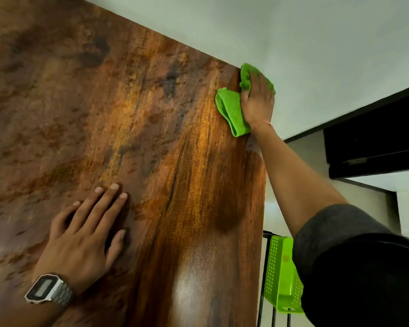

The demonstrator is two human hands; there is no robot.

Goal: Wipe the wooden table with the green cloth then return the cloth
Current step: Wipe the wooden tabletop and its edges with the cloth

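We are pressing the green cloth (232, 112) flat against the far right corner of the wooden table (132, 128), right where the tabletop is meeting the pale wall (293, 43). Our right hand (257, 102) is lying palm-down on the bunched cloth with fingers spread over it, pinning it to the wood rather than pinching it; part of the cloth is sticking out to the left of the hand and below the wrist. Our left hand (85, 232) is resting open and empty on the near part of the table, fingers splayed, bracing us as we are leaning forward; a metal digital watch (49, 290) is sitting on that wrist.

We are judging the wiping as under way, not finished: the cloth is working the far edge, and we cannot tell from this view how much of the surface has already been covered. The return of the cloth is not yet done. A green perforated plastic basket (281, 274) is hanging just beside the table's right edge, near our dark sleeve (364, 267), and it is looking like a likely home for the cloth.

The tabletop is showing a dark, mottled grain with a glossy sheen near us. Beyond the right edge, dark shelving (373, 142) is standing against the wall
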